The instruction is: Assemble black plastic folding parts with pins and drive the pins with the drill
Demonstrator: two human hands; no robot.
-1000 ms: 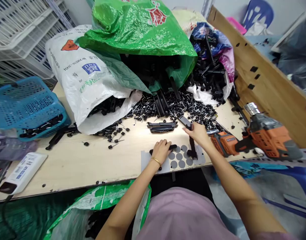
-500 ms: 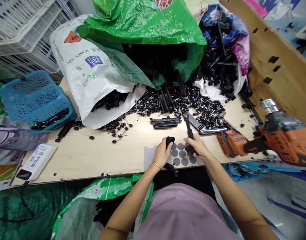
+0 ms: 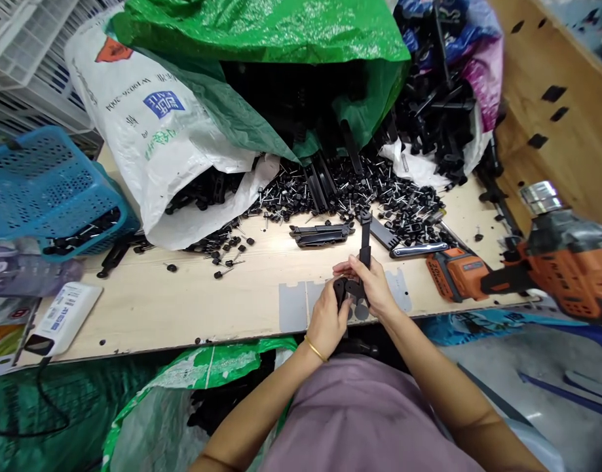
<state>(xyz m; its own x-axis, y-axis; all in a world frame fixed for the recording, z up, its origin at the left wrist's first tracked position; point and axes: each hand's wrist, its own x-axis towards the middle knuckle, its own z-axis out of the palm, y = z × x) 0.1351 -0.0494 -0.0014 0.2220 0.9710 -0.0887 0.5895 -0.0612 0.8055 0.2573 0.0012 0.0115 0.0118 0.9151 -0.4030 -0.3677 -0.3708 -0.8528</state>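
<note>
My left hand (image 3: 329,318) is closed round a small black plastic part (image 3: 339,288), partly covered by the fingers. Just right of it, my right hand (image 3: 378,288) grips a long black plastic bar (image 3: 365,239) that points up and away from me. The two black parts come together between my hands; whether they are joined I cannot tell. Beneath the hands lies a grey sheet (image 3: 293,308) with round pads (image 3: 361,311), partly hidden. Beyond them, folded black plastic pieces (image 3: 321,235) rest on the table, and a flat grey part (image 3: 382,233) lies close to the bar.
Many black-headed pins (image 3: 291,193) are heaped behind. A green bag (image 3: 281,33), a white sack (image 3: 133,131) and a blue basket (image 3: 50,190) surround the table (image 3: 173,308). An orange power drill (image 3: 556,265) lies at right, near a silver-edged tool (image 3: 421,250). An open bag (image 3: 148,406) sits below the edge.
My hands have come together, the right moving left with the bar, which now stands more upright. The black part in my left hand now meets it. The view has shifted slightly.
</note>
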